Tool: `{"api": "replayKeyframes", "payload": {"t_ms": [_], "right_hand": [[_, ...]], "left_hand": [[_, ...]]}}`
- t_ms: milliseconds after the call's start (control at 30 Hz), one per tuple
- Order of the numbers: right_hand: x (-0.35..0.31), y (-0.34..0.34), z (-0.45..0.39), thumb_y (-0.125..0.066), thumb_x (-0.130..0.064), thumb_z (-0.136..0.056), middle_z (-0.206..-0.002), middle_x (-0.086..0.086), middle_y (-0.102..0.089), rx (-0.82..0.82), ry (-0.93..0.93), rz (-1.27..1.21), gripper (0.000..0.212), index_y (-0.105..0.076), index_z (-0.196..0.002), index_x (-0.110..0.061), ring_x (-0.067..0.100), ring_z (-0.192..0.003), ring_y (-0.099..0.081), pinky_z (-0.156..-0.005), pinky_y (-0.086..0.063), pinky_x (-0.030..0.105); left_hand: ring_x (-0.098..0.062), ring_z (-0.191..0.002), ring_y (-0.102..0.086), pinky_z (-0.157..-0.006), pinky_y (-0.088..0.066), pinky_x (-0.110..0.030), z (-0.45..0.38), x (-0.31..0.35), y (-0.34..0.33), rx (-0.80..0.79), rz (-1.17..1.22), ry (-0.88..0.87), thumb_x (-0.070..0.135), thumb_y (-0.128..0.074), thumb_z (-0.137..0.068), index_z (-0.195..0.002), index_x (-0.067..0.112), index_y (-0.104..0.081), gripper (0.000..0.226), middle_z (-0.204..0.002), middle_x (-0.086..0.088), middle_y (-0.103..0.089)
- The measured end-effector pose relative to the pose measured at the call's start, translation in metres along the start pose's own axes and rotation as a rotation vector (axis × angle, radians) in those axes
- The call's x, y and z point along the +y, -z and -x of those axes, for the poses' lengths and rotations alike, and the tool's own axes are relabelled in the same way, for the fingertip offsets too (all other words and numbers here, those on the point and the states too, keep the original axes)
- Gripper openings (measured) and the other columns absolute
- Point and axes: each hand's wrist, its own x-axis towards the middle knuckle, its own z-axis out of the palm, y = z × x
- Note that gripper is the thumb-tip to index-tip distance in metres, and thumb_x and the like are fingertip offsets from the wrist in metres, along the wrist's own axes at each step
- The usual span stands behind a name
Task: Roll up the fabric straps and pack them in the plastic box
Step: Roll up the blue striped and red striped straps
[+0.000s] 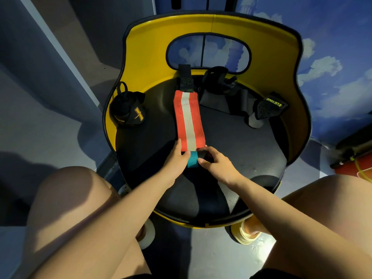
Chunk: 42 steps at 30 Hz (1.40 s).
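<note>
From the head camera: an orange strap with a pale centre stripe [188, 121] lies flat at the middle of a black round seat [251, 158] backed by a yellow shell [153, 37], running from 12 toward 6 o'clock; its black end tab [184, 79] points to 12, its teal loop [192, 159] to 6. The left hand [177, 158] rests its fingers on the strap's near left corner; the right hand [217, 164] pinches the teal loop — thumb and fingers closed on it. At 9 o'clock sits a rolled black strap [128, 109]; at 2 o'clock a black strap marked XUEYING [267, 109]; near 1 o'clock more black straps [217, 81] lie heaped.
</note>
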Motion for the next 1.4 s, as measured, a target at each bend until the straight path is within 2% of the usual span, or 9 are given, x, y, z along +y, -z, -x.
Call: {"api": "replayKeyframes", "payload": {"t_ms": [233,467,567,700,800,900,1067,1200,1400], "right_hand": [[0.003,-0.009,-0.002,-0.050,-0.024,-0.096,-0.137,0.000,-0.051,0.050,-0.020,-0.142,0.035,-0.050,-0.131,-0.022,0.017,-0.126,-0.047,-0.108,-0.039,0.034],[0.010,-0.025,0.006,-0.041,-0.028,-0.100,-0.153,-0.007,-0.026,-0.065,-0.128,-0.654,0.055,-0.017,-0.149,-0.030,0.015,-0.141,-0.026,-0.118,-0.022,0.038],[0.012,-0.029,0.003,-0.045,-0.027,-0.098,-0.154,-0.007,-0.027,0.032,-0.097,-0.457,0.053,-0.025,-0.147,-0.029,0.016,-0.141,-0.027,-0.117,-0.025,0.040],[0.010,-0.019,0.000,-0.054,-0.026,-0.094,-0.142,0.000,-0.047,0.119,-0.044,-0.258,0.046,-0.044,-0.139,-0.024,0.018,-0.132,-0.043,-0.110,-0.037,0.039],[0.007,-0.009,-0.006,-0.057,-0.026,-0.093,-0.128,0.004,-0.058,0.104,-0.057,-0.192,0.041,-0.052,-0.133,-0.019,0.018,-0.117,-0.055,-0.102,-0.045,0.033],[0.005,-0.004,-0.012,-0.057,-0.029,-0.092,-0.121,0.005,-0.062,0.069,-0.086,-0.179,0.038,-0.056,-0.128,-0.016,0.020,-0.113,-0.058,-0.099,-0.048,0.035],[0.001,0.000,-0.012,-0.061,-0.030,-0.089,-0.119,-0.004,-0.051,0.208,0.182,0.122,0.040,-0.054,-0.126,-0.017,0.009,-0.110,-0.049,-0.094,-0.040,0.021],[0.010,0.007,-0.009,-0.072,-0.028,-0.080,-0.125,0.001,-0.048,0.136,0.541,0.494,0.057,-0.050,-0.131,-0.018,0.019,-0.117,-0.046,-0.091,-0.049,0.033],[0.012,0.012,-0.023,-0.071,-0.012,-0.080,-0.127,0.007,-0.052,0.120,0.634,0.654,0.053,-0.052,-0.129,-0.011,0.025,-0.117,-0.049,-0.096,-0.049,0.038]], "left_hand": [[-0.022,-0.141,-0.026,-0.111,-0.026,-0.034,0.003,0.005,-0.003,0.006,0.312,0.039,0.005,-0.044,-0.097,-0.150,0.024,-0.013,0.065,-0.154,-0.003,-0.026],[-0.023,-0.139,-0.030,-0.113,-0.023,-0.038,0.003,-0.001,-0.005,0.065,0.580,0.096,0.016,-0.048,-0.097,-0.150,0.027,-0.019,0.061,-0.151,-0.002,-0.034],[-0.021,-0.141,-0.025,-0.113,-0.021,-0.036,0.003,-0.002,-0.004,-0.008,0.483,0.041,0.013,-0.046,-0.097,-0.150,0.028,-0.014,0.064,-0.155,0.001,-0.025],[-0.020,-0.145,-0.013,-0.113,-0.026,-0.038,0.000,-0.007,0.007,0.041,-0.182,-0.158,0.021,-0.051,-0.096,-0.150,0.029,-0.014,0.066,-0.159,0.003,-0.004],[-0.014,-0.135,-0.031,-0.104,-0.037,-0.031,0.006,-0.011,0.017,0.092,-0.660,-0.454,0.027,-0.064,-0.087,-0.139,0.025,-0.038,0.058,-0.148,0.007,-0.023],[-0.014,-0.125,-0.039,-0.097,-0.043,-0.030,0.007,-0.017,0.022,0.080,-0.967,-0.629,0.027,-0.065,-0.086,-0.138,0.023,-0.035,0.060,-0.136,0.005,-0.032],[-0.014,-0.121,-0.042,-0.097,-0.045,-0.031,-0.004,-0.016,0.024,0.089,-0.890,-0.613,0.021,-0.063,-0.088,-0.134,0.020,-0.043,0.050,-0.129,0.005,-0.041],[-0.014,-0.123,-0.043,-0.102,-0.036,-0.028,-0.011,-0.006,0.030,0.038,-0.800,-0.521,0.022,-0.062,-0.089,-0.135,0.020,-0.044,0.050,-0.131,0.006,-0.043],[-0.016,-0.132,-0.038,-0.106,-0.036,-0.031,-0.020,0.002,0.030,-0.007,-0.679,-0.384,0.021,-0.058,-0.092,-0.139,0.023,-0.041,0.050,-0.143,0.004,-0.037]]}}
